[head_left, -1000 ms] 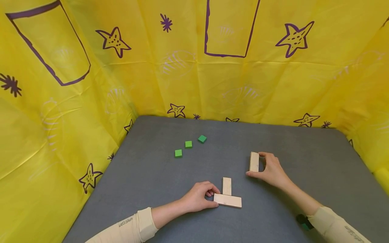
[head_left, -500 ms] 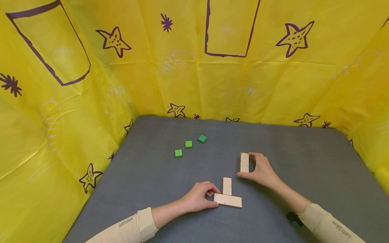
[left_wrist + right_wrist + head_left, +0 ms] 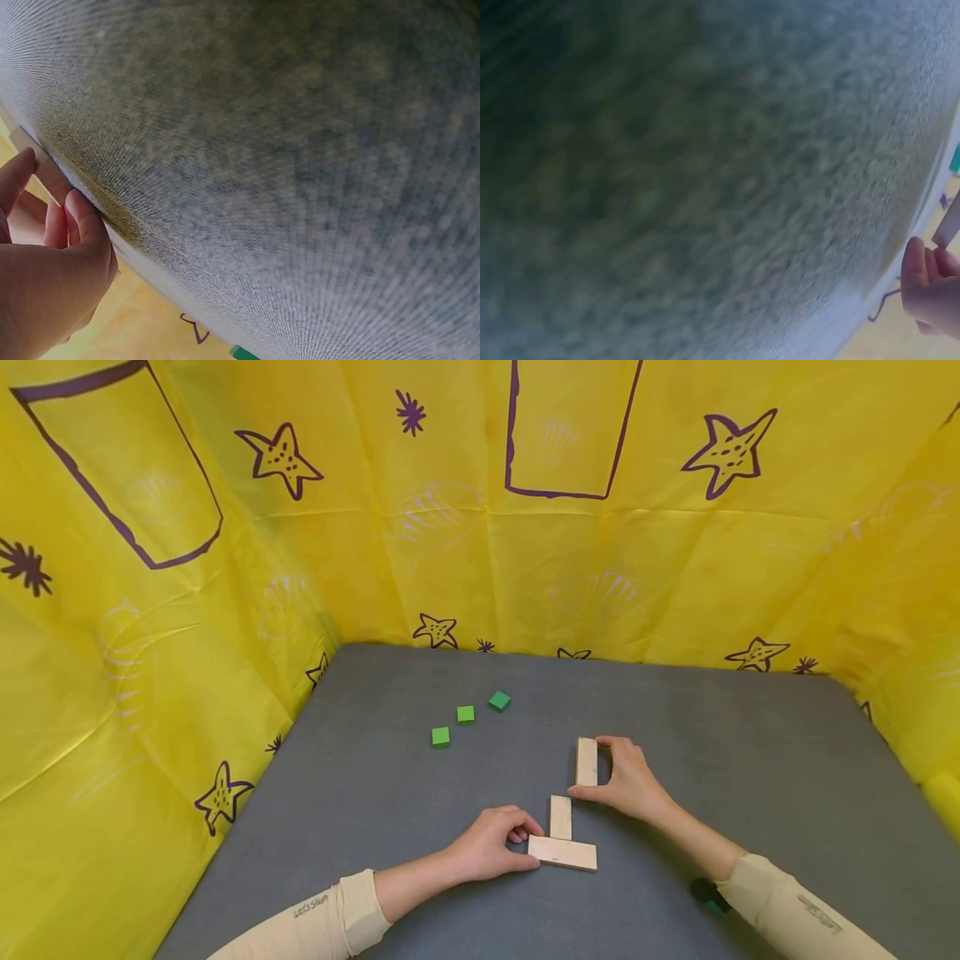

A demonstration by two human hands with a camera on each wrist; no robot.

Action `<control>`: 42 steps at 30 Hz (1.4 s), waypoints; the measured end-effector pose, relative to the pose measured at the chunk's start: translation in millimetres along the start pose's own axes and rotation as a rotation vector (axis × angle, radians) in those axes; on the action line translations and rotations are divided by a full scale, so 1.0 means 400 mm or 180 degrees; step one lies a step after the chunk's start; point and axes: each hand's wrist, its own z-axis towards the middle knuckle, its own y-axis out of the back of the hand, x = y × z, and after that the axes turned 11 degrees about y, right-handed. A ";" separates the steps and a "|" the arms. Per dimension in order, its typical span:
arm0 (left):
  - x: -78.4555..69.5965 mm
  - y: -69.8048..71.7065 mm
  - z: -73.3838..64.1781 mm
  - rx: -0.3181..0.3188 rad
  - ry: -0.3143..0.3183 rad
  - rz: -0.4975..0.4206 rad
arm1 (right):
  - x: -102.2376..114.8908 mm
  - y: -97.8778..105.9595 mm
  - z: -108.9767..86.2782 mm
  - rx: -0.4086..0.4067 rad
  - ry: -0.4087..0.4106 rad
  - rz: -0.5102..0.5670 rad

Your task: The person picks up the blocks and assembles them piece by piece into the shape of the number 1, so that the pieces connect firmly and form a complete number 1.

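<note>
In the head view, two pale wooden blocks lie against each other on the grey table like an upside-down T: one crosswise block (image 3: pixel 566 853) and one upright-pointing block (image 3: pixel 560 817) beyond its middle. My left hand (image 3: pixel 491 846) pinches the left end of the crosswise block between thumb and fingers. My right hand (image 3: pixel 626 781) grips a third wooden block (image 3: pixel 587 762) by its near and far ends, just beyond the T and slightly to its right. The left wrist view shows the left hand (image 3: pixel 60 270) at the wooden block (image 3: pixel 51 176). The right wrist view catches part of the held block (image 3: pixel 949 225).
Three small green cubes lie in a slanting row further back: a near one (image 3: pixel 440 737), a middle one (image 3: pixel 466 715) and a darker one (image 3: pixel 499 701). Yellow cloth walls (image 3: pixel 480 552) with purple drawings enclose the grey table (image 3: pixel 720 735) at the back and sides.
My right hand has moved left with its wooden block, coming nearer to the other two blocks. The left hand stays in place on the crosswise block.
</note>
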 end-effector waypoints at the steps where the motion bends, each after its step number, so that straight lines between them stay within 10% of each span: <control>1: 0.000 0.000 0.000 0.0005 0.0011 0.0003 | 0.003 -0.002 0.002 0.0009 0.0010 -0.0003; 42: -0.004 0.007 0.002 0.0061 0.0011 0.0030 | 0.052 -0.056 0.040 0.0177 0.0171 -0.0209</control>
